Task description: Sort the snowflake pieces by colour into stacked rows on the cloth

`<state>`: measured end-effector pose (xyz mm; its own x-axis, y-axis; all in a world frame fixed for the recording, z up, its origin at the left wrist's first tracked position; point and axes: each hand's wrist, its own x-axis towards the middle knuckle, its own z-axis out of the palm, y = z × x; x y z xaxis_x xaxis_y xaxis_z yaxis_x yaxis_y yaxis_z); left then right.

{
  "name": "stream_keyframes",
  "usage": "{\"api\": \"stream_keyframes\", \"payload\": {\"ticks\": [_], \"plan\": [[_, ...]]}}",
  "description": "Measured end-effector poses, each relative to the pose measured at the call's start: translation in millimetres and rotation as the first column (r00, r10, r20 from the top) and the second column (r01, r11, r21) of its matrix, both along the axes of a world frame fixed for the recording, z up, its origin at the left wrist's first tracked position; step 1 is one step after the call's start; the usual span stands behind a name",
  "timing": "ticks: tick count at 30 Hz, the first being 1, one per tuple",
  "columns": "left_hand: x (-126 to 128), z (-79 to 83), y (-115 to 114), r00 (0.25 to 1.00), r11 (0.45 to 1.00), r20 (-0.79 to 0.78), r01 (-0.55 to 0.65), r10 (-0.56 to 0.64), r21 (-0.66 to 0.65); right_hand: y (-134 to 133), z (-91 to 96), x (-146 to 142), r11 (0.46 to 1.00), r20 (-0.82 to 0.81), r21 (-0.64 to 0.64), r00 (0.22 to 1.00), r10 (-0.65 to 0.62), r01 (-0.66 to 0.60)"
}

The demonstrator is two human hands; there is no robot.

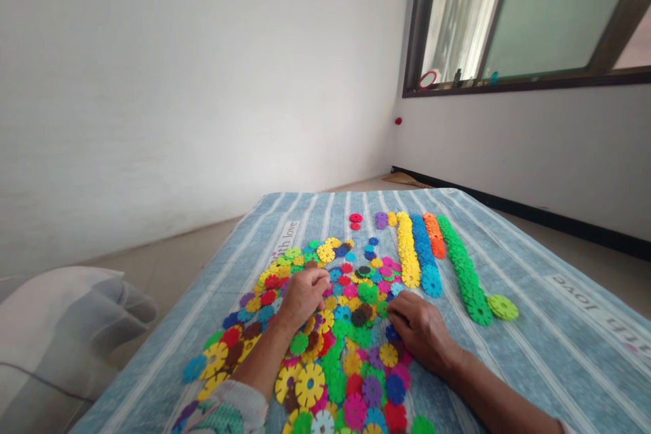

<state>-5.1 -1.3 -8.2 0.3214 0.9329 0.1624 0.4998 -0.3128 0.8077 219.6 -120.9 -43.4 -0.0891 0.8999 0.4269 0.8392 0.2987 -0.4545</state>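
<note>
Plastic discs [338, 359] seemingly touch the left hand [304, 297] and right hand [422, 332].

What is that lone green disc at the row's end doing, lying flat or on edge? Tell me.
Flat: the lime-green disc shows its full round face on the striped cover.

Mixed-colour plastic snowflake discs [338, 346], loose flat pile at near edge of blue striped bedcover [559, 346], overlapped single-colour disc rows [424, 251] right of pile
</note>
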Motion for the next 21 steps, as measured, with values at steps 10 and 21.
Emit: {"api": "stream_keyframes", "payload": {"ticks": [10,21], "plan": [[7.1,-4.0,-5.5,0.975,0.948,-0.215,0.121,-0.057,0.296,-1.2,2.0,0.8,1.0,-0.023,-0.011,1.0,0.004,-0.004],[26.6,12.1,-34.2,0.835,0.757,-0.473,0.496,-0.282,0.426,-1.3,1.8,2.7,1.0,-0.033,-0.004,0.999,0.029,-0.03]]}}
